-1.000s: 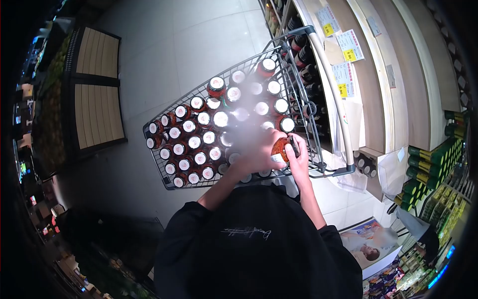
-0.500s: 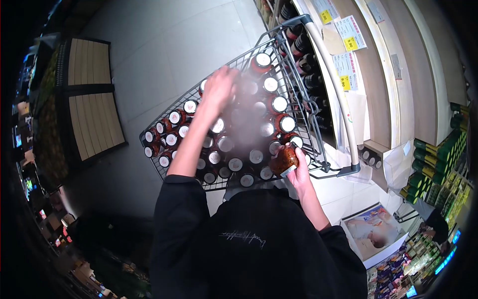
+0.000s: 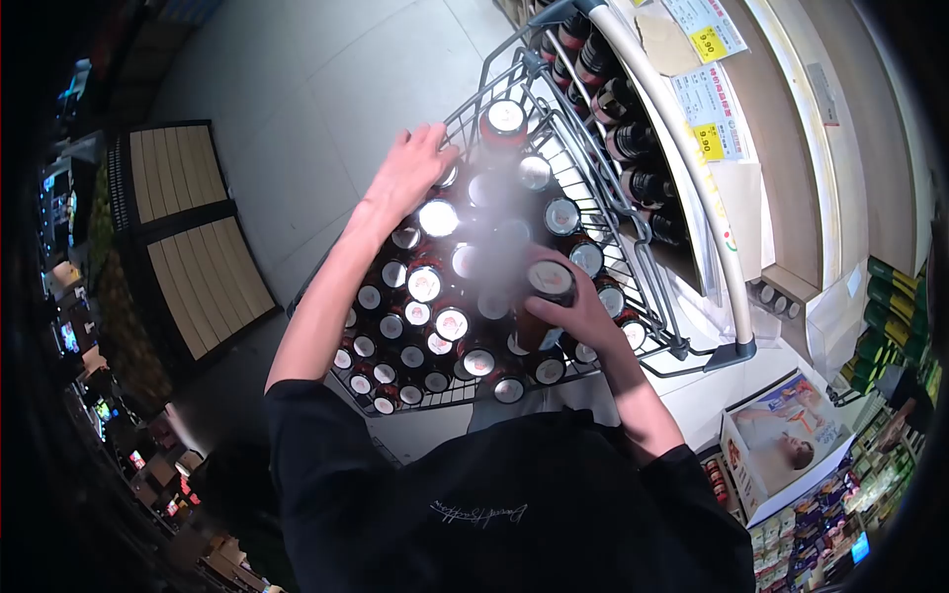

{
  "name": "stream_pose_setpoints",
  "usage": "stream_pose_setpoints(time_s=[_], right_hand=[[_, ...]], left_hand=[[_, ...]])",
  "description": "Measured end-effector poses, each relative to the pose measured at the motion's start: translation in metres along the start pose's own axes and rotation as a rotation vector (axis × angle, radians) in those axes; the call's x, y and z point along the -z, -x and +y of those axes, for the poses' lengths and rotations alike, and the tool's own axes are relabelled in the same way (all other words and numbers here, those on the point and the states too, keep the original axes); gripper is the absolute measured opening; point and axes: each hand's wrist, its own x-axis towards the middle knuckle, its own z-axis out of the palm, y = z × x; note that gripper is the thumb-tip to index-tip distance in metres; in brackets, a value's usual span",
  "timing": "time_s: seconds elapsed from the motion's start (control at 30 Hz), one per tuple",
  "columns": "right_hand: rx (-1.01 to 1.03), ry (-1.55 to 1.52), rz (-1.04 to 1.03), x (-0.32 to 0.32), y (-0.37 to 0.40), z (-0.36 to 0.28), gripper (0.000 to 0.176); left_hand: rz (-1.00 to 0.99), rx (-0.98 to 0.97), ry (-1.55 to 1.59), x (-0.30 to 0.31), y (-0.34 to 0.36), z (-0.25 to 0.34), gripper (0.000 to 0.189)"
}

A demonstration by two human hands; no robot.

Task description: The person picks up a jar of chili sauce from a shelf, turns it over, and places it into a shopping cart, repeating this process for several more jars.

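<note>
Upright jars with pale round lids and dark red contents, such as the jar (image 3: 425,284), crowd a wire shopping cart (image 3: 457,407). My right hand (image 3: 578,306) is wrapped round a jar (image 3: 551,282), lid up, above the near right part of the load. At the cart's far left rim, my left hand (image 3: 410,168) has its fingers curled down beside a jar lid (image 3: 448,178). What those fingers grip is hidden. A hazy blur covers the jars in the middle.
The cart's pale handle bar (image 3: 707,148) runs along the right. Beyond it, shelves (image 3: 791,178) carry price tags (image 3: 707,114) and dark-capped bottles (image 3: 633,143). Slatted wooden panels (image 3: 188,257) stand at left. A printed box (image 3: 786,445) sits at lower right.
The jar in my right hand has gone from tilted to upright and moved slightly up and left. My left hand has shifted left to the cart's rim. The view has also shifted.
</note>
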Motion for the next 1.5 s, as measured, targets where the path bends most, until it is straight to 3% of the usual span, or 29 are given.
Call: stream_pose_setpoints(time_s=[0.1,0.17,0.2,0.27,0.37,0.63,0.7,0.83,0.9,0.93,1.0,1.03,1.13,1.2,1.3,1.43,1.5], right_hand=[[0.069,0.201,-0.079,-0.006,-0.041,-0.021,0.067],[0.060,0.141,-0.125,-0.005,-0.062,-0.015,0.067],[0.121,0.224,-0.126,-0.005,-0.069,-0.013,0.069],[0.187,0.484,-0.205,-0.005,-0.081,-0.022,0.072],[0.098,0.616,-0.189,-0.008,-0.086,-0.022,0.072],[0.239,0.731,-0.165,-0.008,-0.083,-0.026,0.073],[0.343,0.651,-0.232,-0.008,-0.086,-0.032,0.024],[0.353,0.667,-0.234,-0.007,-0.084,-0.036,0.023],[0.197,0.618,-0.264,-0.010,-0.084,-0.044,0.072],[0.197,0.619,-0.258,-0.011,-0.083,-0.043,0.072],[0.284,0.437,-0.183,-0.012,-0.081,-0.038,0.016],[0.285,0.437,-0.179,-0.011,-0.081,-0.039,0.016],[0.199,0.416,-0.237,-0.007,-0.082,-0.037,0.029],[0.111,0.396,-0.134,-0.003,-0.083,-0.017,0.048],[0.136,0.405,-0.116,0.000,-0.083,-0.006,0.061],[0.166,0.446,-0.102,0.004,-0.087,0.000,0.066],[0.093,0.357,-0.208,0.005,-0.089,0.000,0.068]], left_hand=[[0.022,-0.004,-0.033,0.000,0.004,-0.003,0.034],[0.034,0.012,0.003,0.010,0.004,-0.001,0.062],[0.028,0.026,0.012,0.013,0.005,0.001,0.064],[-0.005,0.059,0.092,0.007,0.004,-0.001,0.064],[-0.070,0.082,0.198,0.005,0.001,-0.007,0.065],[-0.105,0.067,0.353,0.027,0.002,-0.013,0.056],[-0.067,0.058,0.335,0.029,0.000,-0.012,0.053],[-0.055,0.066,0.307,0.034,-0.001,-0.008,0.053],[-0.125,0.120,0.281,0.035,-0.001,-0.005,0.066],[-0.123,0.114,0.281,0.037,-0.001,-0.004,0.066],[-0.095,0.126,0.253,0.040,0.000,-0.002,0.065],[-0.095,0.122,0.253,0.041,-0.001,-0.001,0.065],[-0.014,0.080,0.231,0.049,-0.001,0.003,0.065],[-0.023,0.109,0.297,0.063,-0.002,0.005,0.066],[-0.032,0.154,0.309,0.080,-0.011,0.007,0.066],[-0.002,0.040,0.210,0.067,-0.025,0.013,0.066],[-0.014,0.022,0.218,0.056,-0.030,0.012,0.065]])
